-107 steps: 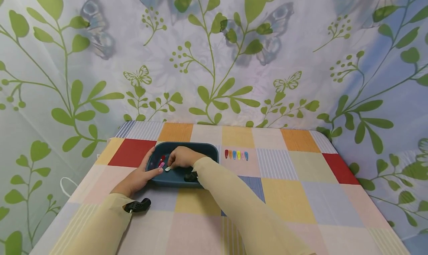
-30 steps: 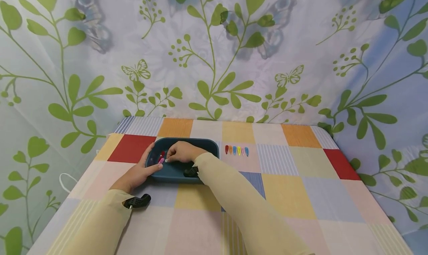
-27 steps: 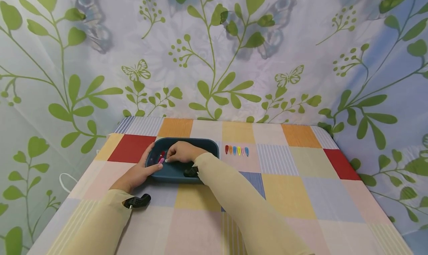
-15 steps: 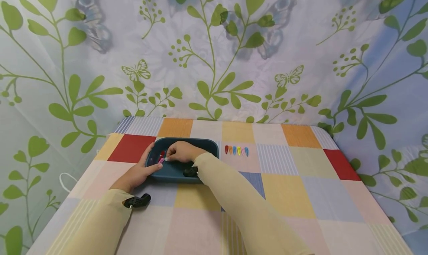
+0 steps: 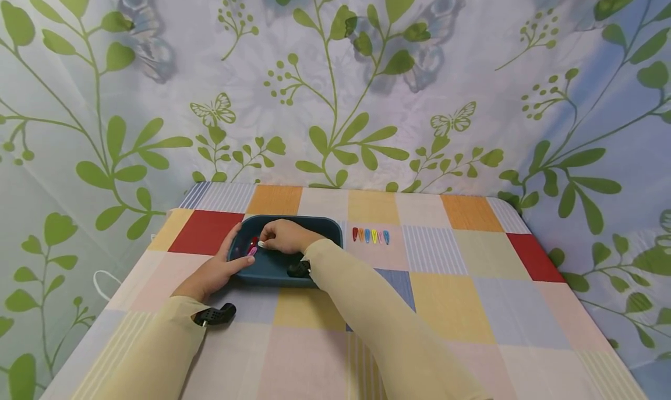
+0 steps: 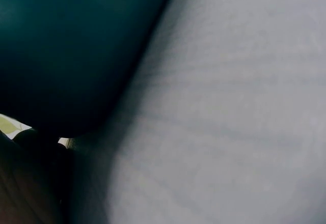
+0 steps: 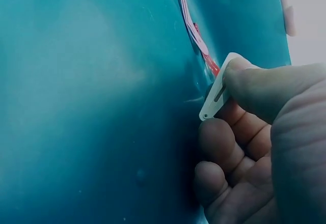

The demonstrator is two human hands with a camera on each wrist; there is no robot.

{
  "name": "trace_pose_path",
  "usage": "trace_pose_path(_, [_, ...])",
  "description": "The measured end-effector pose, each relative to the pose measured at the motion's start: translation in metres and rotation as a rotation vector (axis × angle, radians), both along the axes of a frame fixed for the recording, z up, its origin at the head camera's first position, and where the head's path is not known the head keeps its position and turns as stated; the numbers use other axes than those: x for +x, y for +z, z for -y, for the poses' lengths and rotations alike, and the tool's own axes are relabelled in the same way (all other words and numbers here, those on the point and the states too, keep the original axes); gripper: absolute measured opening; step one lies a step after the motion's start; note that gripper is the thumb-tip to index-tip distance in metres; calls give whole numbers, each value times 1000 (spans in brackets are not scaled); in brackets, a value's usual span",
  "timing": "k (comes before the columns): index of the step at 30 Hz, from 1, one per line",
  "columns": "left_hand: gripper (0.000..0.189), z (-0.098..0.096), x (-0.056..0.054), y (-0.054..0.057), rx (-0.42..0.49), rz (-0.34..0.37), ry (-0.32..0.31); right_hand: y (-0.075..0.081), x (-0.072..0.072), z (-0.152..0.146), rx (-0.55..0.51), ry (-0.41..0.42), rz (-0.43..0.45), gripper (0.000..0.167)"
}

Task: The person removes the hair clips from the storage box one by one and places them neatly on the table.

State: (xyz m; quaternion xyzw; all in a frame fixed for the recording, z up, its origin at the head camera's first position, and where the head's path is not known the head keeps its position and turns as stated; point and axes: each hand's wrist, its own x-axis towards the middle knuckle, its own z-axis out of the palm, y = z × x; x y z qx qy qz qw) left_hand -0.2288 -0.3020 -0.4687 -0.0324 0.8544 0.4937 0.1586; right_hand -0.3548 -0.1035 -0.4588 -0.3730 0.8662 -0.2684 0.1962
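A dark teal tray [image 5: 293,280] stands at the left of the table. My left hand [image 5: 212,275] holds its left end, thumb over the front rim and fingers along the outer left wall. Inside the tray, my right hand [image 5: 288,237] pinches a white snap hair clip [image 7: 216,91] between thumb and fingertips. A pink hair clip [image 5: 253,251] and a red hair clip [image 7: 210,63] lie close together by the tray's left end. The left wrist view shows mostly the tray's outer wall [image 6: 76,46], with the left fingers largely hidden.
Right of the tray, several coloured hair clips [image 5: 371,236] lie in a row on the patchwork tablecloth [image 5: 445,307]. A leaf-patterned curtain [image 5: 335,97] hangs behind the table. A white cable [image 5: 105,283] loops at the left edge.
The white hair clip lay by my right fingertips; now they pinch it, and that hand has shifted slightly toward the back of the tray. My left hand stays at the tray's end.
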Motion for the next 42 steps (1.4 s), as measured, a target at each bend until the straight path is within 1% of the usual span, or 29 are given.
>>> trace_pose_path(3, [104,0,0,0,-6,5,5,-1,0,1,-5,-9,5,15])
trace_pose_path(8, [104,1,0,-1,4,12,1,-2,0,1,-21,-20,21,21])
trace_pose_path(15, [103,0,-2,-2,8,0,-2,-1,0,-1,-12,-39,4,24])
trace_pose_path(18, [104,-2,-2,-1,13,9,-1,1,0,-2,-21,-51,27,26])
trace_pose_path(22, [105,-3,-2,0,10,17,-1,10,0,-5,-69,-64,83,30])
trace_pose_path(27, [106,-2,-1,0,11,13,3,30,1,-14,-157,-96,168,36])
trace_pose_path(31, [106,-1,-1,0,29,-6,-9,49,0,-32,-231,-123,207,37])
trace_pose_path(35, [106,-2,-1,0,28,-6,-7,69,-3,-61,-306,-141,223,38])
trace_pose_path(39, [107,-2,-1,-1,4,5,-6,84,-4,-101,-357,-173,197,39])
trace_pose_path(42, [108,-1,-1,-1,-31,7,-10,89,-6,-134,-370,-203,158,40])
